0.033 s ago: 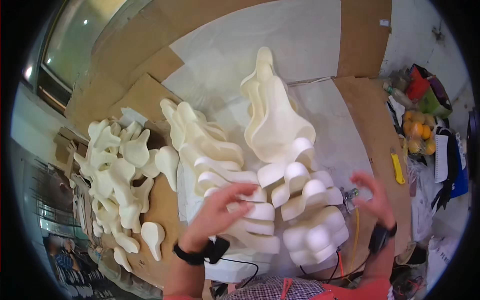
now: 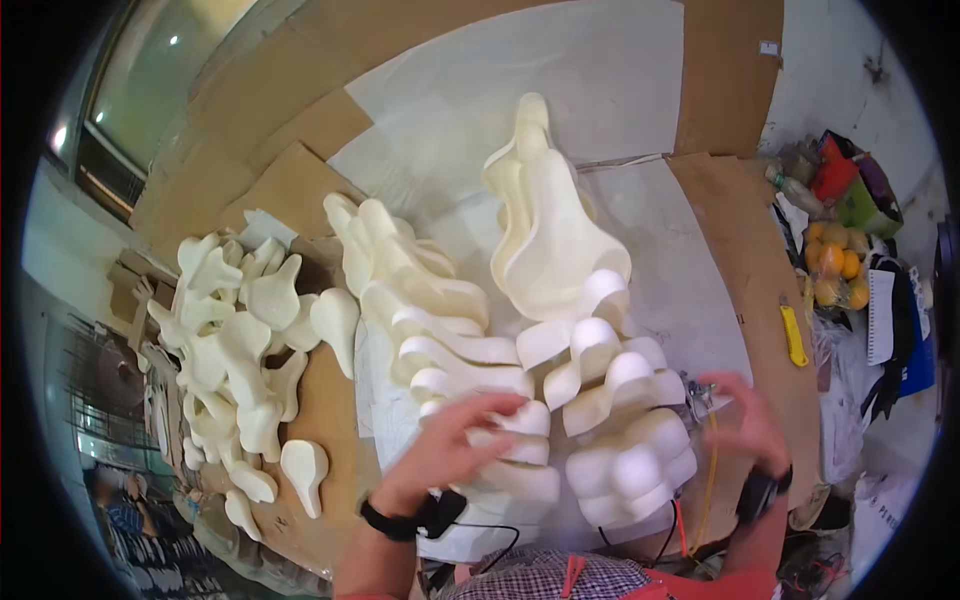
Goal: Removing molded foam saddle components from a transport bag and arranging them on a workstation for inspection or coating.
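Note:
Rows of cream-white moulded pieces, curved and spoon-like, lie in front of me. My left hand (image 2: 455, 440) is over the near end of the left row (image 2: 465, 350), thumb and fingers apart, close to the rounded ends; whether it touches them I cannot tell. My right hand (image 2: 745, 430) is open and curved beside a small metal fitting like a spray gun (image 2: 700, 395), with a yellow hose (image 2: 711, 480) below it. Contact there is unclear. Between my hands stand the wavy white pieces (image 2: 595, 370) and a block of rounded ends (image 2: 635, 465).
A heap of loose cream pieces (image 2: 235, 345) lies at the left on cardboard. One large piece (image 2: 560, 220) stretches away at the back. At the right are a yellow cutter (image 2: 794, 335), a bag of orange fruit (image 2: 835, 262) and a notepad (image 2: 880, 318). A person (image 2: 125, 515) shows far left.
My right hand has moved slightly down and left, closer to the metal fitting. My left hand has shifted a little down and right over the row. The pieces look the same.

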A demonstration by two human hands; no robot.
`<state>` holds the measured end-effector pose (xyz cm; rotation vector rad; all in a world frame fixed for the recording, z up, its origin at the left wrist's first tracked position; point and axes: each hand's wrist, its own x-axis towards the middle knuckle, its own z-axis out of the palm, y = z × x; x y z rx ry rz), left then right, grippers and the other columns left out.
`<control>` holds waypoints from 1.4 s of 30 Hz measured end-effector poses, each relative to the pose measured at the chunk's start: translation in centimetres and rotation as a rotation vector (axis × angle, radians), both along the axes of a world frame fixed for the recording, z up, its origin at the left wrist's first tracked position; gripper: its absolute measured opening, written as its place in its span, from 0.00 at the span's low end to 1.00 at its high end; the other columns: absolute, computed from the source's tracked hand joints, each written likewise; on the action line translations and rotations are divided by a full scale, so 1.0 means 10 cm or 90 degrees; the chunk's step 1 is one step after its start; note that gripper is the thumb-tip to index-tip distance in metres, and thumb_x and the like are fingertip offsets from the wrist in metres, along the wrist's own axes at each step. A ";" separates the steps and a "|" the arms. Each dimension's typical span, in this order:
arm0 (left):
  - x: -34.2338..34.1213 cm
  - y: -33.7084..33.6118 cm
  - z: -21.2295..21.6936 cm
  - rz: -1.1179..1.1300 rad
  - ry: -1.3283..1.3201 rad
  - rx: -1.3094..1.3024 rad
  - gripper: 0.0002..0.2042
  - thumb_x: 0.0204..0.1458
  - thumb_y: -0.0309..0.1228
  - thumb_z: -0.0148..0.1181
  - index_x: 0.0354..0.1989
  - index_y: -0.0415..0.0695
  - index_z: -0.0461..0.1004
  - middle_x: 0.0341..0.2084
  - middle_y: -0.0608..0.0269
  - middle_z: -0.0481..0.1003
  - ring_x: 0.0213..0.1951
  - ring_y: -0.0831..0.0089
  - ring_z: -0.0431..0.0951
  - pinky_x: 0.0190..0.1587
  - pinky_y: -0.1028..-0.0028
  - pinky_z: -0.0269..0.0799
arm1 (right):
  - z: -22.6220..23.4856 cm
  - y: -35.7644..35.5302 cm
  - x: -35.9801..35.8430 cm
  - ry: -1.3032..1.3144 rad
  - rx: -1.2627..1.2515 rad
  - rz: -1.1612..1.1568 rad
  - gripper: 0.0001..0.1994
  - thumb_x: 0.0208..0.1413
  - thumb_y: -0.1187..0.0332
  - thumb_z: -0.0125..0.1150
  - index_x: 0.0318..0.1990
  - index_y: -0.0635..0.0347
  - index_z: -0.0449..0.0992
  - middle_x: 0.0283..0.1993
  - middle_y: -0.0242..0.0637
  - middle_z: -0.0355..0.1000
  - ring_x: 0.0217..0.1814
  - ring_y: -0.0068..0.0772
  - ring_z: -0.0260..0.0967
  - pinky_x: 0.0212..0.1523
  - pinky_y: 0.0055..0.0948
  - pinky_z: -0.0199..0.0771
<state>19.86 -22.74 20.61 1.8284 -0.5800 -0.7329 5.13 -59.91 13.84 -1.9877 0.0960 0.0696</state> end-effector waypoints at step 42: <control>-1.11 -1.00 -0.94 -0.188 -0.076 -0.040 0.26 0.47 0.27 0.55 0.57 0.35 0.60 0.51 0.44 0.67 0.54 0.54 0.66 0.59 0.66 0.58 | -0.02 0.66 2.07 0.105 -0.284 0.041 0.27 0.53 0.49 0.51 0.46 0.66 0.75 0.47 0.56 0.72 0.52 0.49 0.70 0.53 0.40 0.67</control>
